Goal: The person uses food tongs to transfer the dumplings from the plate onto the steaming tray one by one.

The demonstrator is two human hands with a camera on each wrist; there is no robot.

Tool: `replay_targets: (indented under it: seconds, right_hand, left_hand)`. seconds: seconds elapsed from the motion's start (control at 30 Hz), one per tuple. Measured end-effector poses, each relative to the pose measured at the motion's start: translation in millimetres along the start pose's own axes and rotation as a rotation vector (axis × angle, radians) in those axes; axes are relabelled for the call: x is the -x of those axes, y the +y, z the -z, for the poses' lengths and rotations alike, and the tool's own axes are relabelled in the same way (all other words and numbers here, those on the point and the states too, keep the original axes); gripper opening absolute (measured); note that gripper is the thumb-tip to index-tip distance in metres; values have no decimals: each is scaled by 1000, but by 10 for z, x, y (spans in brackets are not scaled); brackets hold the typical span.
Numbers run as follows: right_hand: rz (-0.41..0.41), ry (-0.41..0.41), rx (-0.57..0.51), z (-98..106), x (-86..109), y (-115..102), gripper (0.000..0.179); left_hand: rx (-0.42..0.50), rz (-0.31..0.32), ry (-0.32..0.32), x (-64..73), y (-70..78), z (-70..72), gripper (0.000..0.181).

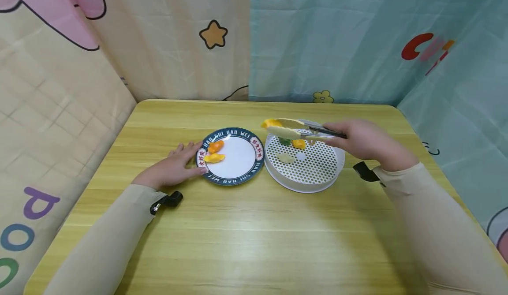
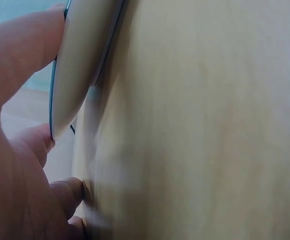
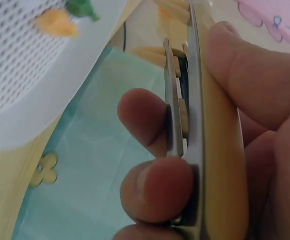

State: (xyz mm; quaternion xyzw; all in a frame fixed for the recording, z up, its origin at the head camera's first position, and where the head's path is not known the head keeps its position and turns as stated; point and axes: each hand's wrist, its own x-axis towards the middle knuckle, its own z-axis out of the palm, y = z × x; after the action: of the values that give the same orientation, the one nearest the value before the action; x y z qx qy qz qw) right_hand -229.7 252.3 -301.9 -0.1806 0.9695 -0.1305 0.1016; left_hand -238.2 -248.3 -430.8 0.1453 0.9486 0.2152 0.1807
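Note:
My left hand point(image 1: 174, 165) rests at the left rim of a round plate point(image 1: 234, 181) with a blue lettered border. In the left wrist view its thumb point(image 2: 22, 47) and a finger touch the plate's edge, the other fingers lower by the tabletop. An orange piece point(image 1: 215, 147) and a yellow piece point(image 1: 214, 158) lie on the plate's left side. My right hand point(image 1: 363, 140) grips tongs point(image 1: 313, 129) by the handles. Between the tong tips, above the gap between plate and basket, is a yellow-orange piece point(image 1: 270, 123).
Right of the plate stands a white perforated round basket point(image 1: 305, 187). In it lie a green piece point(image 1: 284, 141), a yellow-orange piece point(image 1: 299, 144) and a pale piece point(image 1: 285, 158). The wooden table point(image 1: 246, 237) backs onto printed curtains point(image 1: 337, 35).

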Motion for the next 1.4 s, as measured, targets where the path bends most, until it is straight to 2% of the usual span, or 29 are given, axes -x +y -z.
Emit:
replay_targets:
  seconds: [0.1, 0.2, 0.43, 0.5, 0.6, 0.73, 0.83, 0.93, 1.13, 1.4]
  right_hand:
    - [-40, 49, 36, -2, 165, 175, 57]
    - [-79, 64, 50, -37, 281, 312, 57]
    - [-119, 87, 101, -179, 438, 489, 29]
    - [-129, 95, 130, -216, 458, 513, 25]
    - [-151, 98, 153, -256, 468, 519, 30]
    - [-177, 87, 184, -280, 468, 497, 49]
    - [-194, 67, 203, -284, 460, 460, 54]
    - [-198, 58, 217, -281, 449, 415, 50]
    - [-157, 47, 274, -293, 420, 365, 26]
    - [-163, 36, 280, -286, 403, 339, 28]
  left_hand:
    - [1, 1, -1, 9, -3, 9, 105]
    - [-4, 0, -5, 21, 7, 20, 105]
    - [0, -5, -13, 27, 42, 34, 103]
    - [0, -5, -13, 28, 44, 31, 102]
    - [2, -4, -12, 30, 43, 31, 102]
    - [1, -7, -11, 27, 32, 27, 101]
    - [-6, -11, -11, 17, 19, 22, 101]
    - [-6, -13, -10, 12, 15, 19, 102]
    - [-6, -17, -11, 15, 12, 12, 102]
    - [-4, -15, -11, 24, 24, 20, 101]
